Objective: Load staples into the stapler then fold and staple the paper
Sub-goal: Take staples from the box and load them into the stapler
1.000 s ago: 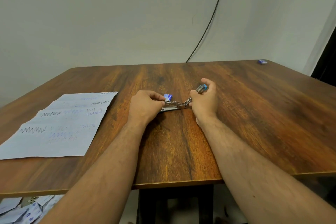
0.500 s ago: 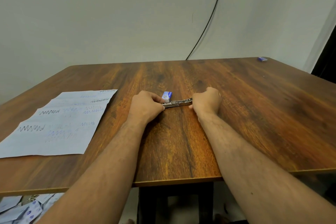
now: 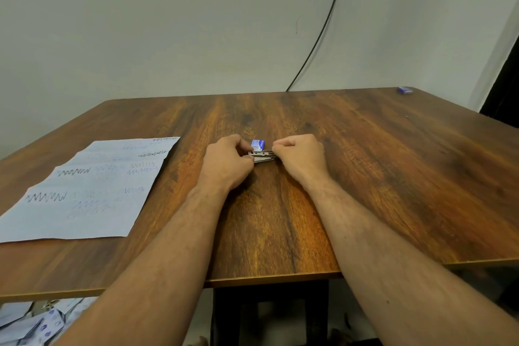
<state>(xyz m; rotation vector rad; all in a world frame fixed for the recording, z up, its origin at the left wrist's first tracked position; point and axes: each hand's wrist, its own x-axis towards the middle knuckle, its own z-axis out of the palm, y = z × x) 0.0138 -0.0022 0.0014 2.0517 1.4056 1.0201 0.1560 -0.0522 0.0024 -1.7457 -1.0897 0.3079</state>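
Note:
A small metal stapler (image 3: 262, 156) lies flat on the wooden table (image 3: 280, 227) between my two hands, only its middle showing. My left hand (image 3: 227, 161) grips its left end and my right hand (image 3: 302, 156) is closed over its right end. Just behind the stapler stands a little blue and white staple box (image 3: 258, 144), close to my left thumb. A sheet of paper (image 3: 84, 191) with blue and black scribbles lies flat at the table's left side, apart from both hands.
Another small blue box (image 3: 405, 90) sits at the table's far right corner. A black cable (image 3: 320, 31) runs down the wall behind. Loose papers (image 3: 31, 323) lie on the floor at the lower left, below the table's front edge.
The stapler's raised right part, with its blue end, came down flat under my right hand. My hands have since drawn closer together, leaving less of the stapler showing.

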